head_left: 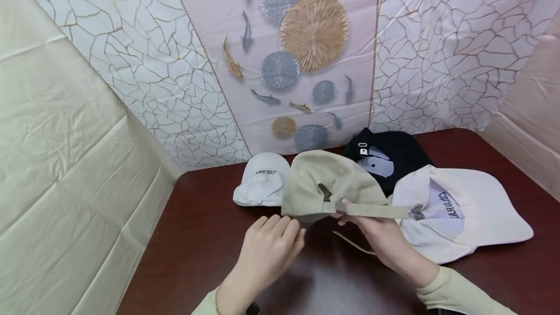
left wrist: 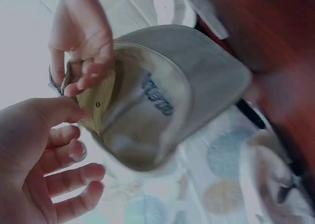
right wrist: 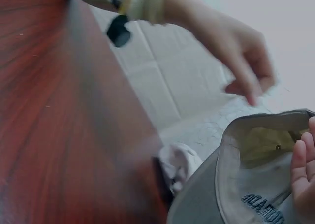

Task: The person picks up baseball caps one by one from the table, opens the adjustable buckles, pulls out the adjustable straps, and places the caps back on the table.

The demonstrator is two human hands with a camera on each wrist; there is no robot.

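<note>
A beige baseball cap (head_left: 332, 179) is held above the table, its back strap and metal buckle facing me in the head view. My right hand (head_left: 385, 242) grips it at the back strap. In the left wrist view, the right hand's fingers (left wrist: 91, 79) curl at the strap beside the cap's opening. Dark lettering shows inside the crown (left wrist: 157, 93). My left hand (head_left: 269, 252) is beside the cap's lower left edge, fingers loosely bent. In the right wrist view, the left hand (right wrist: 241, 56) appears apart from the cap. A thin loose strap end (head_left: 354, 243) hangs below.
A small white cap (head_left: 262, 181) stands at the back left. Behind on the right lie a black cap (head_left: 402, 152) and a larger white cap (head_left: 485, 203), upturned. They rest on the dark red table (head_left: 192, 237), with patterned cloth (head_left: 175, 62) hung behind it.
</note>
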